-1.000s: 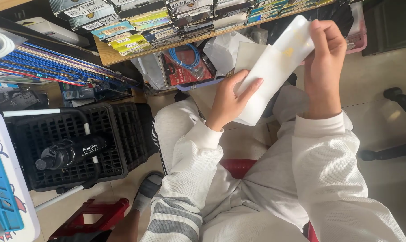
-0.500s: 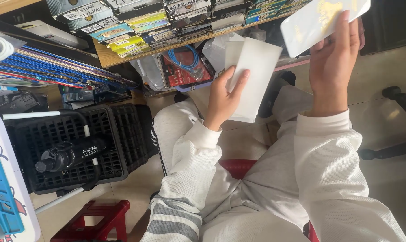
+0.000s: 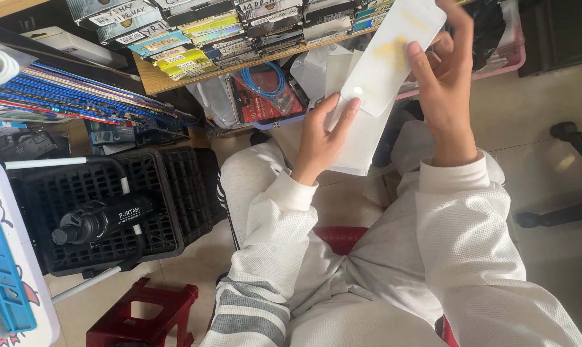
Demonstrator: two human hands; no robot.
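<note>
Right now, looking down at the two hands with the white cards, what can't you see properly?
Head view, the only one:
- Right hand: fingertips blur with motion; grip unclear.
- Flat white rectangular sleeve with yellow patches: top corner cut by the frame edge.
- Plain white card: left hand and the sleeve cover parts of it.
- Red plastic stool: bottom edge cuts it off.
- Black plastic crate: contents partly shadowed.

Open floor lies to the right, beside the beige floor tiles [image 3: 548,103]. On the left, the black plastic crate [image 3: 105,212] and the small red plastic stool [image 3: 143,315] block passage. Ahead, the wooden shelf of stacked flat packets [image 3: 239,32] stands close, perhaps within touching reach
</note>
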